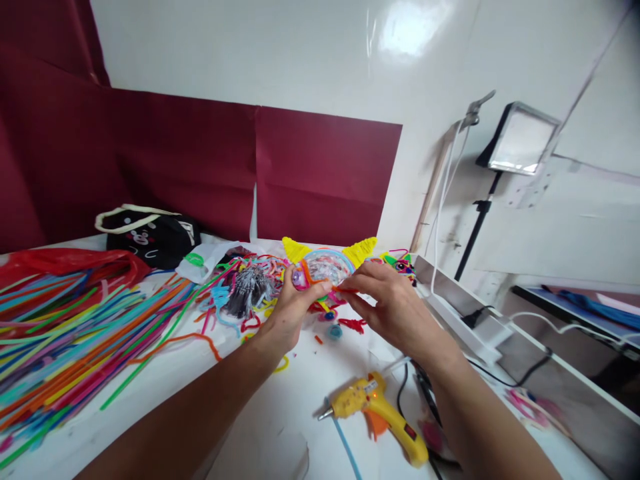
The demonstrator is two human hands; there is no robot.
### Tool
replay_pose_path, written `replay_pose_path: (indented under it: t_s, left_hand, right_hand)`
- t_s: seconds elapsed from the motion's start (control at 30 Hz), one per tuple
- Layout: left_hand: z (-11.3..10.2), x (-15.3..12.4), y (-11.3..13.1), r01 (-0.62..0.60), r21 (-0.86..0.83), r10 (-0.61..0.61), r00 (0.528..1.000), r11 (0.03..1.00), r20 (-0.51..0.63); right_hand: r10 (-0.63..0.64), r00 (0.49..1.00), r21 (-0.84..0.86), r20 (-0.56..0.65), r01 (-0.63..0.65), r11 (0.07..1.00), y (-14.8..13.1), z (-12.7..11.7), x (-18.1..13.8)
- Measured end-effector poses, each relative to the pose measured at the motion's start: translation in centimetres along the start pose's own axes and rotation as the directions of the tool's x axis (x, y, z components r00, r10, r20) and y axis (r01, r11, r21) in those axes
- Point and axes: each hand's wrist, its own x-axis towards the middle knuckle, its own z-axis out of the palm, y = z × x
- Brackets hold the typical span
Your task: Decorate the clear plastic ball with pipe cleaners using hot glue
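Note:
Just above the table's far side, my left hand [293, 310] is closed around the near edge of a pipe-cleaner craft, its thumb pointing right. The craft has a light blue rim [325, 253] and two pointed yellow ears [360, 253]. My right hand [387, 303] pinches an orange pipe cleaner [347, 289] at the craft's near right side. Another orange strip [306, 272] stands upright beside my left thumb. Both hands hide the craft's lower part. Nearer to me, a yellow hot glue gun [377, 407] lies on its side, an orange light showing on it.
Many coloured pipe cleaners [120, 340] spread over the table's left side. A black bag [150, 237] sits behind them. Dark tinsel-like bristles [247, 290] lie left of my hands. Small pipe-cleaner pieces [353, 325] lie nearby. A power strip [463, 327] and cables run along the right.

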Motion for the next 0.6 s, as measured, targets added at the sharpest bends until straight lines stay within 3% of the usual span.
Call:
replay_pose_path:
  t_s: [0.17,0.47,0.6]
  left_hand:
    - [0.2,-0.1,0.2,0.001,0.009,-0.001,1.000,1.000,0.017]
    - [-0.3,0.0,0.0,-0.002,0.029,0.001,0.999,1.000,0.046]
    - [-0.4,0.4,0.2,0.010,0.047,-0.008,0.999,0.999,-0.032]
  right_hand:
    - [-0.042,0.998,-0.022,-0.041,0.041,0.999,0.3,0.7,0.0]
    - [-0.015,1.000,-0.004,-0.012,0.015,1.000,0.0,0.5,0.0]
    - [-0.016,0.992,-0.014,-0.125,0.014,1.000,-0.3,-0.4,0.4]
